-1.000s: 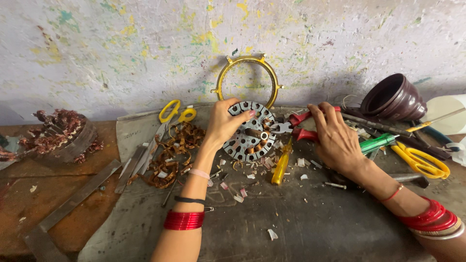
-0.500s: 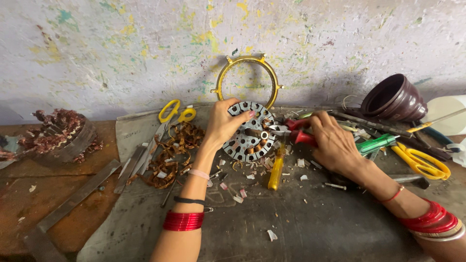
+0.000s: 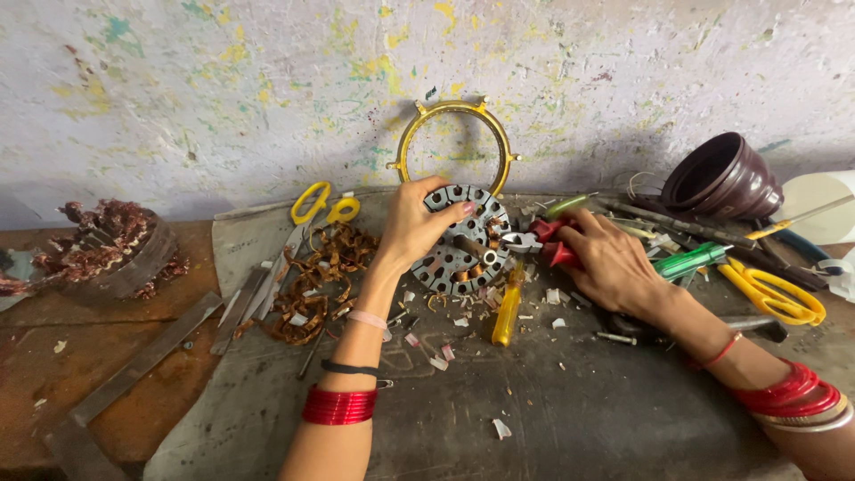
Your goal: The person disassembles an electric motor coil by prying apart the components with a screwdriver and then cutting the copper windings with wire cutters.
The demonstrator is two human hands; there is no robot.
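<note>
Far left of the stator [image 3: 463, 239], a stripped winding bundle w/ its core [image 3: 98, 249] is lying on the wooden bench; nearer, just left of the stator, yellow-handled scissors [image 3: 316, 209] and a heap of pulled copper wire [image 3: 312, 276] are sitting on the metal sheet [image 3: 570, 419]; left hand [image 3: 411, 223] is gripping the stator's left rim, fingers curled over the top edge, tilting it up off the sheet; behind it a yellow ring [image 3: 454, 142] is leaning on the wall; below-right of the stator a yellow screwdriver [image 3: 508, 312] is lying loose; right hand [image 3: 610, 258] is closed round red-handled pliers [image 3: 548, 242], nose touching the stator's right side; far right, more yellow scissors [image 3: 773, 294] and a brown pot [image 3: 721, 178]. Step looks like pulling leftover copper from the slots; next move prob. calls for a firm nip on a strand while the left hand is bracing the stator.
</note>
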